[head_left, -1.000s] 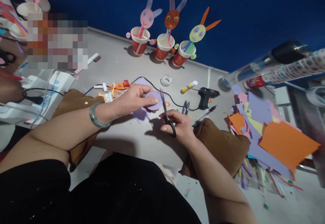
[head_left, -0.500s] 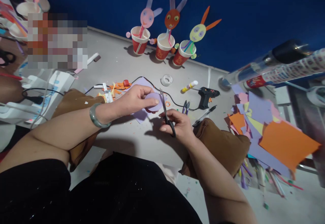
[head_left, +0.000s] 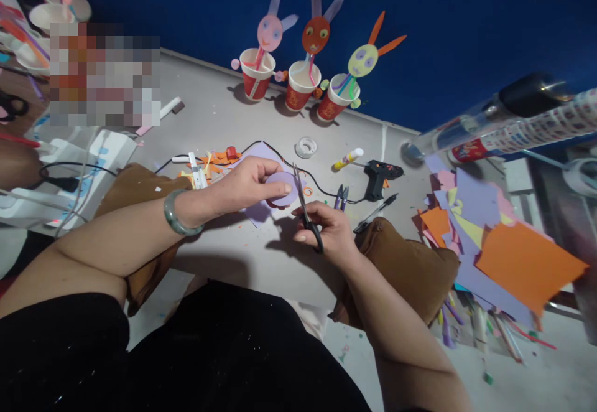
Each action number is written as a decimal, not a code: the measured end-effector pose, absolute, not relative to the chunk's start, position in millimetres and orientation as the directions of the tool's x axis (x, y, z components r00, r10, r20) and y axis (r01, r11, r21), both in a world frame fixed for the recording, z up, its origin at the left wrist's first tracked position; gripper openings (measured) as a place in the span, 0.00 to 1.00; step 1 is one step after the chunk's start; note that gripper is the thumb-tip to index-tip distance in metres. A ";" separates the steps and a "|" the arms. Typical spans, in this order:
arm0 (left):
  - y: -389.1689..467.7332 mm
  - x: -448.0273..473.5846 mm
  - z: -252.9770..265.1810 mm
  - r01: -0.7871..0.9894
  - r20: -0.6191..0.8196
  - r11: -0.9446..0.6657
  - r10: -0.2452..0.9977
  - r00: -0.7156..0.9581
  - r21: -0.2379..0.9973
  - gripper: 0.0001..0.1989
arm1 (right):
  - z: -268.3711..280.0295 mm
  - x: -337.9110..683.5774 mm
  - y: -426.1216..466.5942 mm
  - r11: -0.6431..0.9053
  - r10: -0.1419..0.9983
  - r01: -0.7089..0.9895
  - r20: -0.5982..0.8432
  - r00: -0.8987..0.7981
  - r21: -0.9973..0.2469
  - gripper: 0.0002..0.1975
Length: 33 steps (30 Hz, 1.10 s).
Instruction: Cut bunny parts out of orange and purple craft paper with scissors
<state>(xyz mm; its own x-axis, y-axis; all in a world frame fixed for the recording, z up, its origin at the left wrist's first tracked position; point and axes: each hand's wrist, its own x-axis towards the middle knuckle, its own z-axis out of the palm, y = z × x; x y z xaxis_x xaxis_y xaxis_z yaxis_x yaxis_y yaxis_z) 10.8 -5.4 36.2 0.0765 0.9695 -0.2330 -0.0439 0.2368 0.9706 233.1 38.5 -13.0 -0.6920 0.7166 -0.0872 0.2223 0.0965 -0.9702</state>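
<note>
My left hand (head_left: 249, 183) pinches a rounded piece of purple paper (head_left: 282, 189) between thumb and fingers. Black-handled scissors (head_left: 304, 203) are in my right hand (head_left: 329, 231), fingers wrapped round the handles. Their blades point away from me, right beside the paper's right edge; whether they touch it I cannot tell. Beneath my left hand lies a larger purple sheet (head_left: 256, 214) on the table. Orange and yellow paper scraps (head_left: 217, 162) lie to the left of it, along with a white marker (head_left: 198, 172).
Three red paper cups (head_left: 256, 82) with paper rabbit heads stand along the blue wall. A tape roll (head_left: 306, 147), glue stick (head_left: 347, 159), black glue gun (head_left: 377, 178) and thread snips (head_left: 341, 197) lie ahead. Coloured paper (head_left: 527, 262) is stacked right. Brown cushions (head_left: 405, 275) flank the work.
Almost nothing differs. Both hands keep their places, with the purple paper and the scissors held as before; the paper looks very slightly turned.
</note>
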 end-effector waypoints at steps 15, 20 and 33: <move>-6.0 9.9 40.5 -0.036 -0.221 0.225 0.972 0.081 0.974 0.10 | -13.0 233.3 38.6 0.090 0.722 0.227 -0.094 -0.686 -0.970 0.33; -6.6 8.4 38.1 -0.027 -0.216 0.219 0.972 0.090 0.975 0.10 | -13.4 234.2 39.6 0.095 0.718 0.230 -0.093 -0.689 -0.969 0.33; -8.5 5.7 34.7 -0.035 -0.216 0.220 0.971 0.099 0.975 0.10 | -11.9 233.8 38.8 0.082 0.727 0.219 -0.092 -0.681 -0.972 0.32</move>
<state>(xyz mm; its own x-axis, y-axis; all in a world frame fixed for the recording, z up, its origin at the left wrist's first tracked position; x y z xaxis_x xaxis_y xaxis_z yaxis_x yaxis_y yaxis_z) 5.7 -8.5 34.7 0.0992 0.9713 -0.2161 -0.0352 0.2204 0.9748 233.8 38.8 -11.9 -0.6807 0.7267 -0.0921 0.2191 0.0820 -0.9723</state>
